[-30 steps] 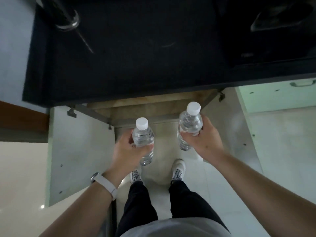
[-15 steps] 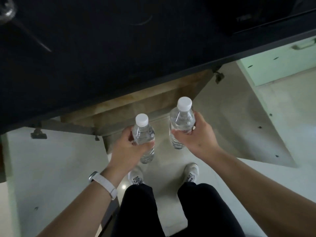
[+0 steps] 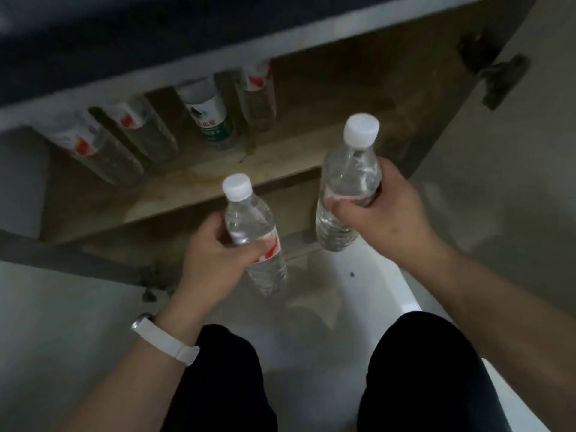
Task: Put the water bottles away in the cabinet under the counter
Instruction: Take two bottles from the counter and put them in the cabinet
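Gripping bottles (image 3: 249, 213) (image 3: 349, 173): left hand (image 3: 215, 263), right hand (image 3: 383, 213)

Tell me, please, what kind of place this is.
Probably a kitchen: a dark countertop overhangs an open cabinet, stored bottles stand in a row on its wooden shelf, and the left hand and right hand each hold a water bottle.

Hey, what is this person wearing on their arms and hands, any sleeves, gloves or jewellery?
No sleeves or gloves: both forearms are bare. Behind the left hand, the wrist wears a white band with a small silvery piece on its outer side. The right hand and wrist wear nothing visible.
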